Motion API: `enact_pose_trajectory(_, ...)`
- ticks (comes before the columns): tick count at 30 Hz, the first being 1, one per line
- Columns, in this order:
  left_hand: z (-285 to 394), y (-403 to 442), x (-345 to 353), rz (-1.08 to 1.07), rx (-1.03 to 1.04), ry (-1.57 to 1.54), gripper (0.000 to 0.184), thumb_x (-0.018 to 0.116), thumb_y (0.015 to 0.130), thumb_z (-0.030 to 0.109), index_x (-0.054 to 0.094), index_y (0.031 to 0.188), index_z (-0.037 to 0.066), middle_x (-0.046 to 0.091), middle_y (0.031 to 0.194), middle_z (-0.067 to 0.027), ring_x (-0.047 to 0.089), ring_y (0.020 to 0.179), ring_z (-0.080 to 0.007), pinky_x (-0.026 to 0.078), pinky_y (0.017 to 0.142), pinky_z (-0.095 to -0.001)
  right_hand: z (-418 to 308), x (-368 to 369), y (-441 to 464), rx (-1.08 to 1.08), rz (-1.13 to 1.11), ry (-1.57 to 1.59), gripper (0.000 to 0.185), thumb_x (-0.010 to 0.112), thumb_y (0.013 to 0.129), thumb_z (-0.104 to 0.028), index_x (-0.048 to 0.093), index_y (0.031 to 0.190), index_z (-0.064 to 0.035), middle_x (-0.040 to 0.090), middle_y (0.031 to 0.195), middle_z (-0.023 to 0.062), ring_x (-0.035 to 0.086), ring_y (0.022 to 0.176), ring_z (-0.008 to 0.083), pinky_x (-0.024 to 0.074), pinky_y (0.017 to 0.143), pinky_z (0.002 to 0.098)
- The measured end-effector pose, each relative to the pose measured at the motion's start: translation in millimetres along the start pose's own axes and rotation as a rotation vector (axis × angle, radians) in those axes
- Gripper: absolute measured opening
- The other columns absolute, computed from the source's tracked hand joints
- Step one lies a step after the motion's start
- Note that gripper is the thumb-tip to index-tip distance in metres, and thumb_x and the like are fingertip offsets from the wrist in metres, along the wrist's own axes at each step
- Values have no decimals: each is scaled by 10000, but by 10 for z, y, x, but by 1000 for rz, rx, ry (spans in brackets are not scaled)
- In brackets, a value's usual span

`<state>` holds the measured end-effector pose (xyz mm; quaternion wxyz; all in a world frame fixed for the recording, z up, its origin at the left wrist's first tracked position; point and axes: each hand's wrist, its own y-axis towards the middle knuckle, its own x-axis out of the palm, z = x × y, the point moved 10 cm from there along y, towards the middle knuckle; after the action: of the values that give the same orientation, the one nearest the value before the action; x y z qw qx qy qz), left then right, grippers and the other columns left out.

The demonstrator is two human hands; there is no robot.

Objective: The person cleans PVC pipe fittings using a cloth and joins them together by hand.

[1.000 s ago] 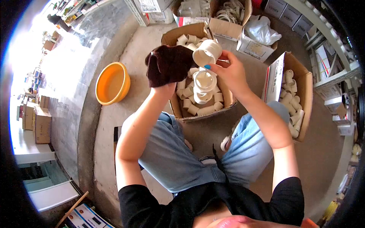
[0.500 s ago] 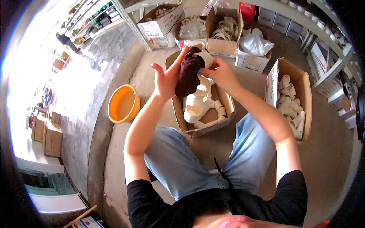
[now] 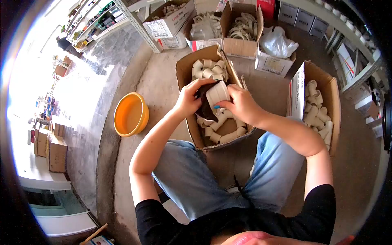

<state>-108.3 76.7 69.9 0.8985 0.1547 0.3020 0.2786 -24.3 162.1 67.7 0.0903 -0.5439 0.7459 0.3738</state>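
Between my hands is a white plastic pipe fitting (image 3: 217, 94), tilted above an open cardboard box (image 3: 183, 77). My right hand (image 3: 245, 104) grips the fitting from the right, thumb below and fingers along its far side. Closed around a dark brown cloth (image 3: 205, 110), my left hand (image 3: 188, 99) presses it to the fitting's left side. Part of the cloth hangs down over the box. More white pipe fittings (image 3: 209, 68) lie inside the box, some hidden behind my hands.
An orange basin (image 3: 132, 114) stands on the floor at left. At right is another cardboard box (image 3: 332, 110) of white fittings. Several boxes line the back, one with a white plastic bag (image 3: 279, 44). A person (image 3: 67, 45) stands far off at upper left.
Both hands have come down nearer to me with the cloth and fitting. My left hand, spread before, now closes around the cloth. The fitting has turned, and fittings lower in the box now show.
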Motion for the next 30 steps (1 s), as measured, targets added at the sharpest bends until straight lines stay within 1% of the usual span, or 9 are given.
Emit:
enact_pose_trajectory(5,210,-205,81,-27,79,294,472,527,590,-81,561,1043,46,598,987,-136,600,874,-308,506,744,-344,25,115,-146,86,-221,163,351,714,717,-204,563,934,27,593,891,166,577,822,337,459,723,386)
enact_pose_trajectory(9,416,-326,212,42,280,399,487,531,534,-68,557,1012,24,608,978,-114,604,855,-295,510,741,-337,450,363,-380,594,-434,648,295,668,808,-282,599,952,-34,600,814,38,561,749,111,455,667,267)
enact_pose_trajectory(10,462,-342,221,46,319,421,492,537,520,-61,558,1005,22,610,976,-107,606,846,-288,511,734,-327,468,350,-383,550,-493,580,281,637,843,-295,605,960,-42,588,806,-10,513,752,39,435,671,211)
enact_pose_trajectory(13,733,-440,338,81,485,780,366,584,547,67,599,913,51,624,952,-51,578,910,-221,374,928,-512,382,290,-361,609,-389,828,221,640,837,-204,600,946,-16,606,820,6,538,745,67,438,695,216)
enact_pose_trajectory(14,758,-470,375,78,530,782,301,586,583,97,611,880,57,626,944,-39,552,987,-221,232,995,-604,357,300,-382,658,-418,893,159,638,814,-107,598,926,-2,613,828,13,552,753,83,439,717,223)
enact_pose_trajectory(15,839,-473,420,59,589,801,289,584,615,90,598,899,38,621,956,-72,556,1009,-254,259,1002,-585,374,291,-384,645,-424,882,155,639,803,-90,598,923,-1,613,836,17,555,761,88,440,723,226)
enact_pose_trajectory(20,497,-325,389,8,266,463,576,529,567,-90,516,1136,2,592,1063,-187,614,922,-337,512,786,-355,390,222,-339,577,-312,904,129,624,793,-54,591,902,7,607,835,26,547,762,88,439,728,232)
enact_pose_trajectory(27,74,-199,204,150,-85,112,391,527,669,-67,604,1033,55,632,970,-158,648,835,-262,496,751,-308,196,99,-289,429,-231,820,136,626,805,-58,552,915,-29,570,835,-1,513,765,66,423,702,227)
enact_pose_trajectory(30,-151,-243,297,107,-271,-207,336,539,736,-60,602,1055,23,645,971,-105,610,871,-150,476,777,-273,147,69,-282,295,-234,649,142,641,792,-49,541,891,-44,548,801,2,502,747,74,416,685,246)
